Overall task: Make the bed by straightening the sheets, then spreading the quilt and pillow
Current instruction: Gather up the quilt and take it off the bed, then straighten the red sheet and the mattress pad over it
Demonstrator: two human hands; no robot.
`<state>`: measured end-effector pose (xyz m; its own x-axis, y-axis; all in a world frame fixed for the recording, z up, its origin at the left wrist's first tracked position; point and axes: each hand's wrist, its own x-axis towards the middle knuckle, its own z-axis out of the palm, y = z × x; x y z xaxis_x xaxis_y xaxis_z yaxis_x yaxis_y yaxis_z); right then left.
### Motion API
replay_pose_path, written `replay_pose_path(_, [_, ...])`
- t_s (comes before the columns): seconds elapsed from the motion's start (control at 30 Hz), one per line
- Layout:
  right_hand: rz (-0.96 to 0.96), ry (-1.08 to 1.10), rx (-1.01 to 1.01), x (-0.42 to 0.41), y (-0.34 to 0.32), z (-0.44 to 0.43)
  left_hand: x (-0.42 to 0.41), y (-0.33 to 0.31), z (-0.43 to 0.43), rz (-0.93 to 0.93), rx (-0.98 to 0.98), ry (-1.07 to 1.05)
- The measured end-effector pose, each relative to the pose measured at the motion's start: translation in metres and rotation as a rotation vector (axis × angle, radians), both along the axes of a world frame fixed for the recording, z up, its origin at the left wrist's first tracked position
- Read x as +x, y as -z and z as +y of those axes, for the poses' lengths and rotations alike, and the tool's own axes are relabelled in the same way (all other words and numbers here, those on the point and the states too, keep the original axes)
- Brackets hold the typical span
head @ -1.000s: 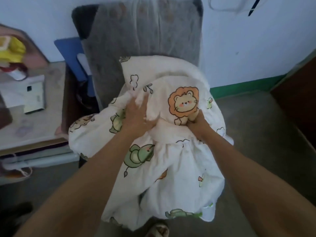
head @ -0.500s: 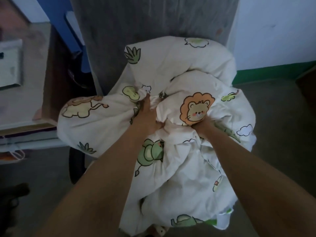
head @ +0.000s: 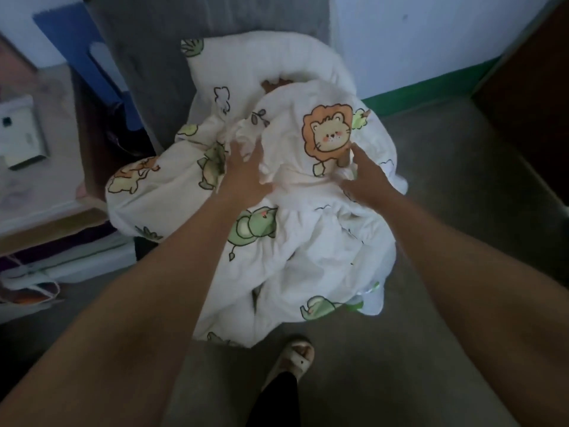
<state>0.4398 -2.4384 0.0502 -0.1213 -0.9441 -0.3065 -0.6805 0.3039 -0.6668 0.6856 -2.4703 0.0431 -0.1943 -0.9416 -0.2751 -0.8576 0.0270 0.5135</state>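
A white quilt (head: 308, 248) printed with lions and green animals lies bundled on a grey-covered chair (head: 160, 57), its lower part hanging down toward the floor. My left hand (head: 246, 174) rests on the bundle's middle with fingers stretched out over the bunched cloth. My right hand (head: 366, 171) lies against the fold just below the lion print, fingers extended and some fingertips hidden under the fold. No pillow or bed sheet is in view.
A low table (head: 46, 186) with a white device (head: 18, 131) stands to the left. A blue board (head: 80, 57) leans behind the chair. The wall has a green skirting (head: 431, 90); a dark cabinet (head: 529, 87) stands at right. My sandalled foot (head: 295, 362) is on the floor below the quilt.
Both hands gripped bunched quilt before; now their fingers are stretched out on it. The bundle has settled onto the chair and the view has pulled back a little.
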Motion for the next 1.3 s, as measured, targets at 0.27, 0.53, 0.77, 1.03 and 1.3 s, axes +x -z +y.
replay_pose_path(0.27, [-0.105,0.181,-0.076,-0.051,-0.037,0.178,-0.072,-0.047,0.135,-0.069,-0.051,0.244])
replay_pose_path(0.53, [0.006,0.494,-0.012,-0.113,-0.057,0.457,-0.181,-0.068,0.350,-0.034,-0.018,0.785])
replay_pose_path(0.77, [0.024,0.894,-0.011,-0.131,-0.090,0.730,-0.270,-0.095,0.571,-0.032,0.017,1.241])
replay_pose_path(1.03, [0.147,1.346,-0.012,-0.089,-0.152,0.973,-0.319,-0.147,0.815,0.063,0.083,1.771])
replay_pose_path(1.3, [0.188,1.819,-0.022,0.010,-0.187,1.122,-0.324,-0.181,0.981,0.137,0.082,2.291])
